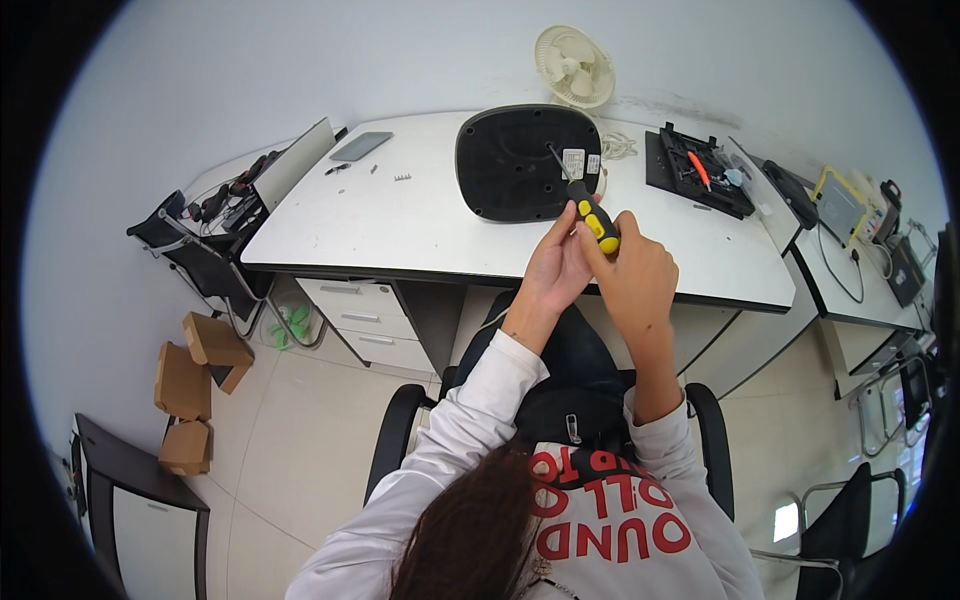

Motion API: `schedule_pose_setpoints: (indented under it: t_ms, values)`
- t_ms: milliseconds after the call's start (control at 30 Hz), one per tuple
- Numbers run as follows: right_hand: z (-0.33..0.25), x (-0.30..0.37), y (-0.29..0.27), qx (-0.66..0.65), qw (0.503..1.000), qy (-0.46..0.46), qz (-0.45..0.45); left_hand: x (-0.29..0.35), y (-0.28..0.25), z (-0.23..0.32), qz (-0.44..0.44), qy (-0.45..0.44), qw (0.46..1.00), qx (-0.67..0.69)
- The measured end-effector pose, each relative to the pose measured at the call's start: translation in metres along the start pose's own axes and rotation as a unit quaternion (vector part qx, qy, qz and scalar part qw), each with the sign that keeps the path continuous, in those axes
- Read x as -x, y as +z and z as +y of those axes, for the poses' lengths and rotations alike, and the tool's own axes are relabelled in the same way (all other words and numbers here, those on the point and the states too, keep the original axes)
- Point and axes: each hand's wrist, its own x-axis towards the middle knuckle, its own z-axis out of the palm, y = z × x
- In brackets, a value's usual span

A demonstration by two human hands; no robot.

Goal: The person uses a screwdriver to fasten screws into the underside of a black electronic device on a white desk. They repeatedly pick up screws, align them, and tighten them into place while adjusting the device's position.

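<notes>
Near frame centre, the left hand and right hand, half-curled, are gripping a screwdriver — its shaft slanting upper-left to the black base, left hand sitting nearer.

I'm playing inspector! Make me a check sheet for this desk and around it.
Surface: white desk, things spread over it.
Job's things: yellow-and-black screwdriver, tip at the rounded black panel.
Clutter: small loose pieces, grey flat slab, orange tool on black parts.
Hands: right hand grips the screwdriver; left hand is against it, grip unclear.
Cables: pale coiled cable beside the panel.
Surroundings: cream fan behind the panel, cardboard boxes left of the desk.
</notes>
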Motion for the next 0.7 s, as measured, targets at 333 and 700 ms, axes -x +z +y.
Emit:
schedule_pose_setpoints:
  t_ms: [333,700]
  values:
    - [0.016,-0.008,0.013,-0.188,0.977,0.067,-0.077,-0.001,0.004,0.001,0.080,-0.013,0.996,-0.047]
    - [0.020,0.000,0.028,-0.706,0.602,0.207,-0.309,-0.002,-0.012,0.014,0.015,-0.055,0.998,-0.038]
